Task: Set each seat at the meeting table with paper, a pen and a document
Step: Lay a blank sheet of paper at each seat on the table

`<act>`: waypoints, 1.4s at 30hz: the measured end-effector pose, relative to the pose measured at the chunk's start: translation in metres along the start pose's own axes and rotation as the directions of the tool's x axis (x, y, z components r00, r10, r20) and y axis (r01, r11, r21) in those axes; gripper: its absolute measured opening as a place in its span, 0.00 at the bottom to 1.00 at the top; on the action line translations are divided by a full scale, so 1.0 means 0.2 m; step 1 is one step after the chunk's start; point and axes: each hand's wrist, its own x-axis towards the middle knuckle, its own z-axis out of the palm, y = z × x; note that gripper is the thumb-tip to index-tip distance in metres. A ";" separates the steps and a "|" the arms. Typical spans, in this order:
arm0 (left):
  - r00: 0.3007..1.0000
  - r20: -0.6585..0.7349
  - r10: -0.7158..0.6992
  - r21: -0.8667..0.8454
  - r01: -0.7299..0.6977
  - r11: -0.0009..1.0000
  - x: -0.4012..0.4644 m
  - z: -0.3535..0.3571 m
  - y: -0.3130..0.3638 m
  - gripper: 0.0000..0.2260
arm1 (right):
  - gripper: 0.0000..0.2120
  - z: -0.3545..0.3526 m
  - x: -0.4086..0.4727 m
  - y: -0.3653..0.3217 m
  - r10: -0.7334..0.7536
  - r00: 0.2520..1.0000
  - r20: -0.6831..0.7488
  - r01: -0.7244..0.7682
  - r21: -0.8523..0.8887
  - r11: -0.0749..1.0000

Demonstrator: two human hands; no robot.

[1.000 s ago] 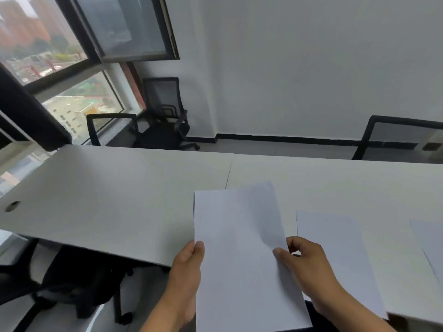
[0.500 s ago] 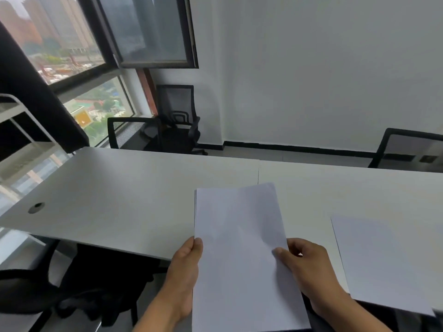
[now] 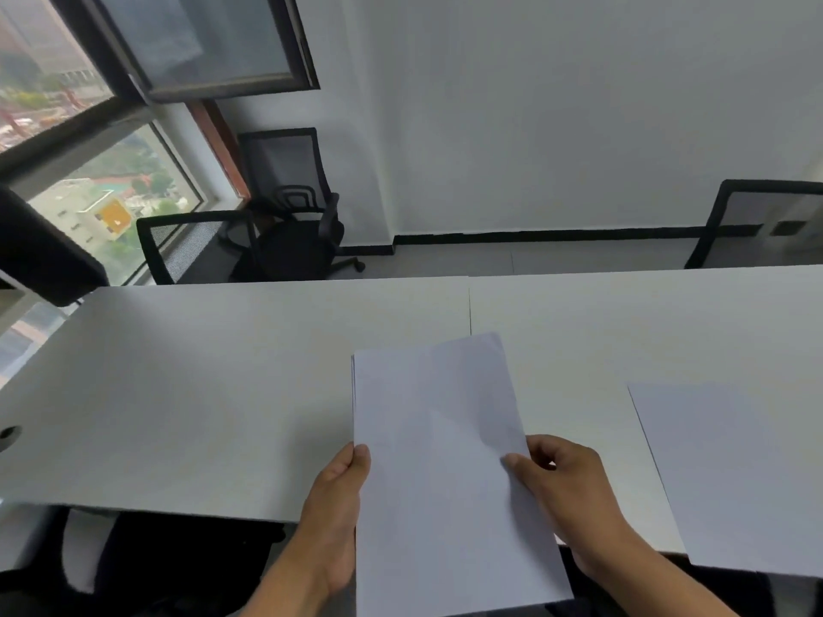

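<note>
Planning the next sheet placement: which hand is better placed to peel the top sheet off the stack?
Right, probably. The right hand has its thumb on top of the paper stack at its right edge, while the left hand grips the left edge, supporting it.

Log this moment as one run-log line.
left hand: holds paper stack | right hand: thumb on top sheet | laid sheet: flat on table | pens, documents: none visible
</note>
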 end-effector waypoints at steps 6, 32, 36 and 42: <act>0.996 0.005 -0.085 0.029 0.085 0.996 0.22 0.05 0.02 0.14 | 0.07 0.02 0.20 0.08 0.071 0.997 -0.034 -0.071 -0.007 0.997; 0.981 -0.027 -0.194 0.156 0.196 0.968 0.71 -0.13 -0.04 0.13 | 0.03 0.11 0.50 0.42 0.182 0.946 -0.267 -0.228 -0.155 0.961; 0.984 -0.028 -0.178 0.139 0.180 0.974 0.71 -0.20 0.02 0.12 | 0.02 0.08 0.56 0.48 0.190 0.922 -0.339 -0.288 -0.270 0.919; 0.988 -0.039 -0.151 0.116 0.155 0.981 0.71 -0.24 0.09 0.13 | 0.03 0.03 0.61 0.50 0.177 0.903 -0.392 -0.333 -0.376 0.865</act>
